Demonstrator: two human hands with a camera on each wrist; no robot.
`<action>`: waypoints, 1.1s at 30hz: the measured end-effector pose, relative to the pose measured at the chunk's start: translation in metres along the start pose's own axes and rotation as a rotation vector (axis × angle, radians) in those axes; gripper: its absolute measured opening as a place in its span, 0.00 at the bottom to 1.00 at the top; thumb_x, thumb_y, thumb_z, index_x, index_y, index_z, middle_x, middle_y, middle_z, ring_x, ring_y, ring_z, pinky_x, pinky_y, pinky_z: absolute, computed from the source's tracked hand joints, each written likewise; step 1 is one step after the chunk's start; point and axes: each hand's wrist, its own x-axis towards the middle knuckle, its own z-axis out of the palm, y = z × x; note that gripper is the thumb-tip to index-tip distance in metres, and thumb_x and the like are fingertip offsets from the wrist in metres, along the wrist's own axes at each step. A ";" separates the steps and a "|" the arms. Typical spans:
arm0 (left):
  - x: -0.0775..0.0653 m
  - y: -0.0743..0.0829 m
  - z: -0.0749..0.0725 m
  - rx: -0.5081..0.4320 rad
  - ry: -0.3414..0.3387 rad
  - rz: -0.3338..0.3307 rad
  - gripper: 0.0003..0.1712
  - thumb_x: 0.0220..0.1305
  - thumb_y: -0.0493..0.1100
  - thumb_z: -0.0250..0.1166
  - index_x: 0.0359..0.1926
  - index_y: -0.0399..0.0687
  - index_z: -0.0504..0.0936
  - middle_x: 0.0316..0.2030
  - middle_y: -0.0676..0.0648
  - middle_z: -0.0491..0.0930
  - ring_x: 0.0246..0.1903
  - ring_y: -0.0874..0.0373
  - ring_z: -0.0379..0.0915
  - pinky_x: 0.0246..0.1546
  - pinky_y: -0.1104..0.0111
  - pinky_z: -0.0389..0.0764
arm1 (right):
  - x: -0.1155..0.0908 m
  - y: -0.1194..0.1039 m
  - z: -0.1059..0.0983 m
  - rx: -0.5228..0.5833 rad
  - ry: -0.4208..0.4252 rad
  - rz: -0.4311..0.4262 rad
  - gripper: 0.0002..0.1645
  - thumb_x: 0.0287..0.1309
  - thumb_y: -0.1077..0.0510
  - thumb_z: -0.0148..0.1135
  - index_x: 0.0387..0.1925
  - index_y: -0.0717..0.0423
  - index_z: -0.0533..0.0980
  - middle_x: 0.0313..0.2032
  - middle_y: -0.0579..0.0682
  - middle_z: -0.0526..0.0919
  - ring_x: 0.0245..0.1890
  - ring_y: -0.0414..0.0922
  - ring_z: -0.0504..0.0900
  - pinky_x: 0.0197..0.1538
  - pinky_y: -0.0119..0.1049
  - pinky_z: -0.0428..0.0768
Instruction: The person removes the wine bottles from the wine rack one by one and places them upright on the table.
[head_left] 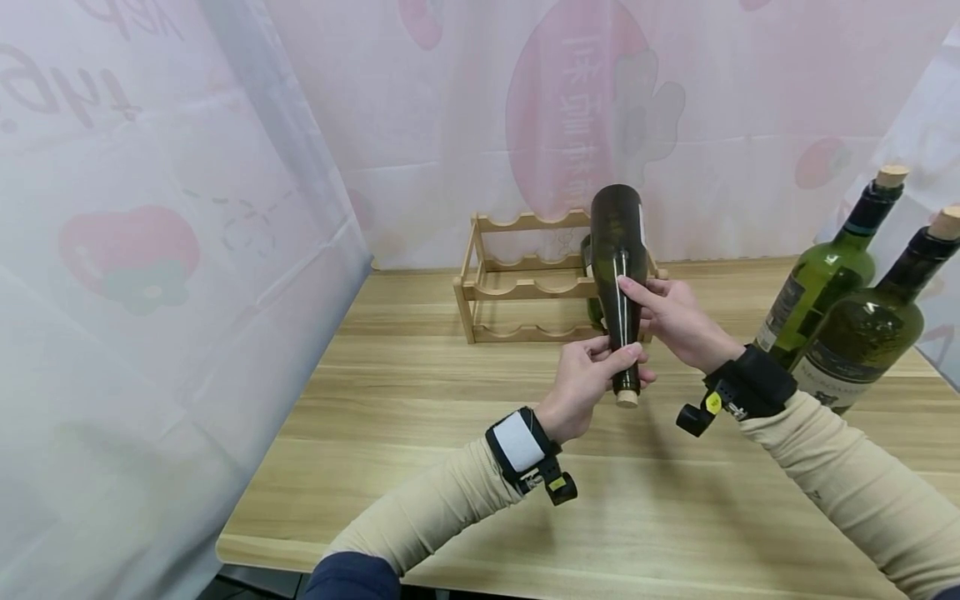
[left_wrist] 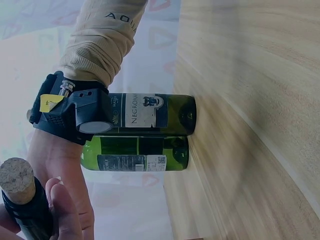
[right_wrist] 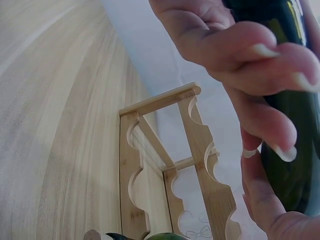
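Note:
A dark wine bottle [head_left: 617,229] is held in front of the wooden wine rack [head_left: 525,290], its base up and away and its corked neck down towards me. My left hand [head_left: 579,390] grips the neck just above the cork [head_left: 627,399]. Higher on the bottle, my right hand [head_left: 681,323] holds the tapering body, its thumb along the glass. In the left wrist view the cork [left_wrist: 18,180] shows close up. The right wrist view has curled fingers [right_wrist: 250,55] around the dark glass. Behind the held bottle, a green bottle [head_left: 594,313] in the rack is mostly hidden.
Two corked green wine bottles stand upright at the right, the nearer one [head_left: 862,333] beside my right wrist and the other [head_left: 817,283] just behind it. The wooden table [head_left: 375,467] meets printed white curtains [head_left: 420,150] at the back and left.

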 end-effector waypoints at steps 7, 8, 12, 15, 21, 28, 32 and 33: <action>0.002 -0.001 0.004 0.004 -0.007 -0.004 0.13 0.65 0.35 0.62 0.48 0.31 0.79 0.33 0.41 0.83 0.25 0.61 0.83 0.40 0.60 0.85 | -0.002 -0.002 -0.004 -0.010 0.001 0.001 0.34 0.69 0.50 0.53 0.65 0.68 0.56 0.48 0.47 0.77 0.44 0.37 0.82 0.49 0.28 0.80; 0.002 -0.001 0.004 0.003 -0.006 -0.003 0.13 0.65 0.35 0.62 0.48 0.31 0.80 0.32 0.42 0.83 0.25 0.61 0.83 0.40 0.60 0.85 | -0.003 -0.002 -0.005 -0.011 0.002 0.003 0.35 0.69 0.50 0.53 0.65 0.69 0.56 0.48 0.46 0.77 0.44 0.37 0.82 0.49 0.28 0.80; 0.003 -0.002 0.007 0.005 -0.002 -0.005 0.12 0.65 0.35 0.62 0.47 0.32 0.80 0.29 0.48 0.82 0.25 0.60 0.83 0.41 0.58 0.85 | -0.004 -0.002 -0.007 -0.008 0.005 0.006 0.36 0.69 0.50 0.53 0.66 0.70 0.55 0.47 0.45 0.79 0.44 0.36 0.83 0.49 0.28 0.80; 0.004 -0.003 0.009 0.007 0.002 -0.003 0.13 0.65 0.35 0.62 0.47 0.31 0.80 0.33 0.40 0.84 0.25 0.61 0.82 0.43 0.56 0.84 | -0.004 -0.003 -0.009 0.006 0.004 0.004 0.36 0.69 0.51 0.52 0.66 0.70 0.55 0.47 0.44 0.79 0.44 0.36 0.83 0.49 0.28 0.80; 0.005 -0.004 0.013 0.000 0.014 -0.016 0.13 0.64 0.35 0.63 0.48 0.32 0.79 0.45 0.25 0.80 0.26 0.59 0.83 0.42 0.58 0.85 | -0.006 -0.003 -0.013 0.018 0.004 -0.001 0.36 0.69 0.52 0.52 0.67 0.71 0.54 0.47 0.44 0.80 0.44 0.36 0.83 0.48 0.28 0.80; 0.006 -0.005 0.016 -0.001 0.004 -0.023 0.13 0.64 0.35 0.63 0.47 0.31 0.80 0.46 0.25 0.80 0.29 0.54 0.85 0.41 0.61 0.85 | -0.010 -0.004 -0.016 0.020 0.025 0.009 0.35 0.69 0.51 0.53 0.65 0.71 0.55 0.45 0.43 0.81 0.43 0.36 0.83 0.47 0.28 0.81; 0.007 -0.005 0.017 0.003 -0.002 -0.027 0.13 0.64 0.35 0.63 0.47 0.32 0.80 0.44 0.27 0.81 0.27 0.59 0.84 0.39 0.63 0.85 | -0.011 -0.004 -0.018 0.026 0.029 0.004 0.33 0.69 0.52 0.53 0.63 0.70 0.57 0.45 0.44 0.81 0.42 0.36 0.83 0.46 0.28 0.81; 0.007 -0.005 0.018 0.003 -0.004 -0.027 0.13 0.64 0.35 0.63 0.47 0.32 0.80 0.44 0.27 0.81 0.26 0.60 0.83 0.39 0.63 0.85 | -0.011 -0.004 -0.018 0.025 0.030 0.003 0.33 0.69 0.52 0.53 0.63 0.70 0.57 0.44 0.44 0.81 0.42 0.36 0.83 0.46 0.28 0.81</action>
